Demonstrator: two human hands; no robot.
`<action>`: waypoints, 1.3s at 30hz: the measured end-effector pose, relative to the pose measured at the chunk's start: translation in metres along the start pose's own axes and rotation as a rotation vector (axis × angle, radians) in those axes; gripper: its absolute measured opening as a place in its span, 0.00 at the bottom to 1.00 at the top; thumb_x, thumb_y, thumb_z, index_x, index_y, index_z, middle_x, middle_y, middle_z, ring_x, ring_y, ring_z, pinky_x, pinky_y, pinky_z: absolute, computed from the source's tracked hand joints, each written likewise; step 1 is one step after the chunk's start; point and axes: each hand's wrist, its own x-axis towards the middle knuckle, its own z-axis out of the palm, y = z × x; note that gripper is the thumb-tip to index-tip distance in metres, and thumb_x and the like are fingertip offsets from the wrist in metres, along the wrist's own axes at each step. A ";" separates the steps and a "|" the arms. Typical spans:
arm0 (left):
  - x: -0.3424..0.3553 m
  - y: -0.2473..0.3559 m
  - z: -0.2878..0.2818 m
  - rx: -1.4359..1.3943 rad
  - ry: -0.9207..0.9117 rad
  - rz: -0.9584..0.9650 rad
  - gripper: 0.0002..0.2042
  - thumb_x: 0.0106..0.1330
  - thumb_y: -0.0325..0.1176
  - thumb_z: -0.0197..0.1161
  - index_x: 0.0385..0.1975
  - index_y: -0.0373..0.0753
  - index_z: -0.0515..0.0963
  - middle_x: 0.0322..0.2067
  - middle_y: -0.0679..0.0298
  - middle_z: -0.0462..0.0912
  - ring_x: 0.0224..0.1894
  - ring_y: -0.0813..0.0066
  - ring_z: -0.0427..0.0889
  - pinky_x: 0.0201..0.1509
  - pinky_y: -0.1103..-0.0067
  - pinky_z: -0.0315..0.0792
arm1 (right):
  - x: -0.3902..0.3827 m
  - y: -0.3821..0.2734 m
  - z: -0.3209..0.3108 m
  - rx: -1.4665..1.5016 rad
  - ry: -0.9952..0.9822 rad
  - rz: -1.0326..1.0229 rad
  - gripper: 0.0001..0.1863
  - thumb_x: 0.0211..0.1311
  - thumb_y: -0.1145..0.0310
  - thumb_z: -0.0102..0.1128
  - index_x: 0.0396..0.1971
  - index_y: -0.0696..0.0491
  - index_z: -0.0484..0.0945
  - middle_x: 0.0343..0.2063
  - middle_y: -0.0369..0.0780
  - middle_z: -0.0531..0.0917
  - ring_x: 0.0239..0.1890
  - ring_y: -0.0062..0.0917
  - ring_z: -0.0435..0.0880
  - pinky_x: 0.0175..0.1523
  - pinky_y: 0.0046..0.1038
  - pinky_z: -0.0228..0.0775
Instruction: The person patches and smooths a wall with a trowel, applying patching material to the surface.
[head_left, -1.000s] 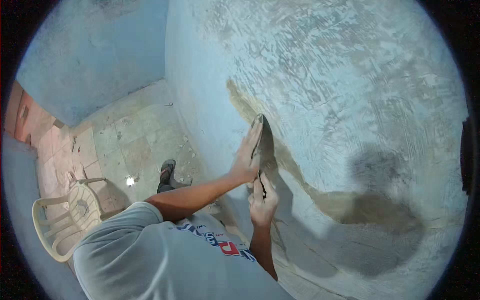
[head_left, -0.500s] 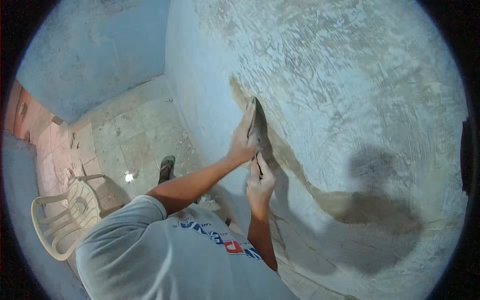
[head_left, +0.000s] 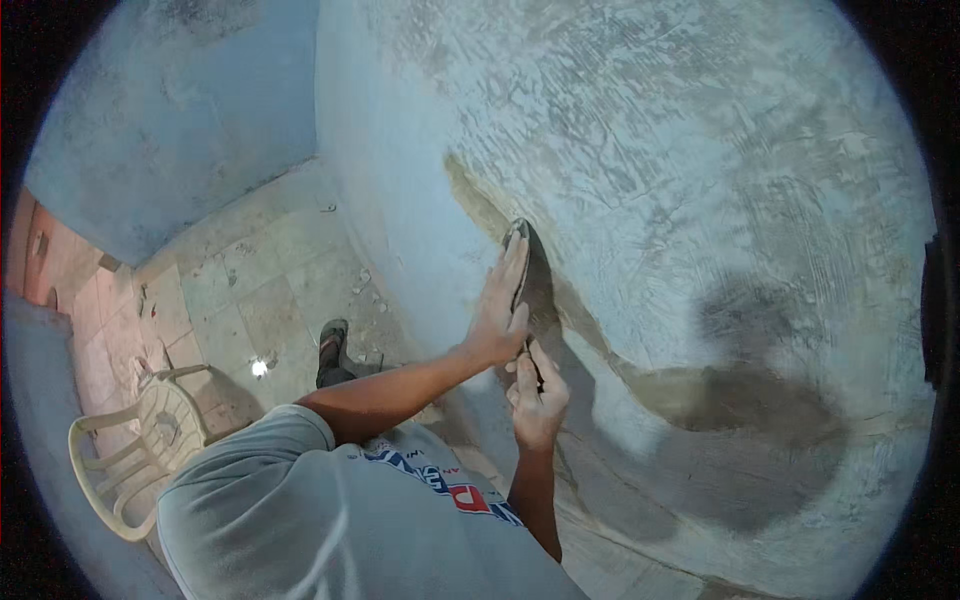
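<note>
My right hand (head_left: 538, 402) is wrapped around the handle of a trowel, low on its blade's near end. The dark blade (head_left: 537, 272) lies close against the wall, seen nearly edge-on. My left hand (head_left: 497, 318) is flat along the blade's back, its fingers stretched toward the tip. Beneath and beside the tool runs a band of wet, brownish plaster (head_left: 478, 202), curving down to a darker patch (head_left: 690, 400) on the right. My hands hide part of the handle.
Rough, streaky bluish-white wall (head_left: 640, 150) fills the right side. A cream plastic chair (head_left: 120, 460) stands at lower left on the tiled floor (head_left: 250, 310). My sandalled foot (head_left: 332, 338) is on the tiles, near scattered debris. A blue wall (head_left: 200, 120) rises behind.
Both hands and the trowel have moved slightly down and to the right along the plaster band. The left hand stays flat on the blade. The view has shifted a little.
</note>
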 end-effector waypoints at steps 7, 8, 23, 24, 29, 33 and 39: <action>0.010 -0.018 -0.004 -0.096 0.022 -0.042 0.40 0.61 0.15 0.44 0.80 0.26 0.54 0.80 0.38 0.55 0.84 0.45 0.53 0.86 0.67 0.47 | 0.021 0.020 0.025 -0.172 0.112 -0.433 0.20 0.78 0.73 0.59 0.65 0.65 0.79 0.35 0.36 0.85 0.28 0.15 0.76 0.34 0.21 0.70; 0.001 -0.013 0.000 -0.077 0.030 0.001 0.40 0.61 0.16 0.44 0.81 0.27 0.52 0.81 0.39 0.54 0.84 0.41 0.51 0.86 0.66 0.47 | 0.019 0.016 0.019 -0.148 0.102 -0.374 0.21 0.78 0.72 0.59 0.65 0.65 0.79 0.35 0.35 0.84 0.28 0.16 0.76 0.35 0.22 0.70; -0.001 -0.003 -0.004 0.018 -0.096 0.028 0.40 0.61 0.15 0.43 0.80 0.25 0.54 0.81 0.40 0.56 0.84 0.48 0.54 0.84 0.69 0.50 | 0.007 0.011 0.014 0.017 0.049 -0.237 0.22 0.78 0.68 0.59 0.64 0.65 0.79 0.54 0.57 0.88 0.54 0.37 0.91 0.60 0.30 0.78; 0.011 -0.009 -0.010 -0.072 -0.088 -0.078 0.40 0.60 0.15 0.43 0.80 0.25 0.54 0.80 0.38 0.56 0.84 0.47 0.54 0.84 0.70 0.50 | 0.014 0.004 0.020 -0.021 0.049 -0.296 0.22 0.78 0.68 0.59 0.63 0.65 0.80 0.55 0.58 0.87 0.55 0.37 0.91 0.61 0.30 0.77; 0.011 -0.016 -0.010 -0.007 -0.085 0.010 0.41 0.59 0.15 0.42 0.80 0.25 0.53 0.79 0.37 0.58 0.83 0.46 0.55 0.83 0.71 0.52 | 0.015 0.023 0.033 0.084 0.109 -0.283 0.20 0.78 0.71 0.59 0.63 0.66 0.80 0.54 0.56 0.88 0.56 0.36 0.90 0.62 0.31 0.77; -0.008 -0.003 -0.004 0.009 -0.101 -0.018 0.42 0.57 0.15 0.44 0.81 0.26 0.54 0.78 0.37 0.61 0.82 0.44 0.58 0.83 0.70 0.53 | 0.003 0.039 0.021 0.051 0.101 -0.318 0.20 0.78 0.70 0.58 0.63 0.65 0.80 0.51 0.55 0.90 0.51 0.34 0.92 0.58 0.30 0.79; 0.036 -0.039 -0.027 0.015 -0.037 -0.028 0.43 0.58 0.15 0.43 0.81 0.28 0.52 0.80 0.39 0.58 0.81 0.44 0.60 0.82 0.69 0.55 | 0.040 0.002 0.053 -0.007 0.077 -0.384 0.19 0.77 0.70 0.59 0.61 0.64 0.82 0.45 0.57 0.90 0.43 0.35 0.92 0.51 0.32 0.80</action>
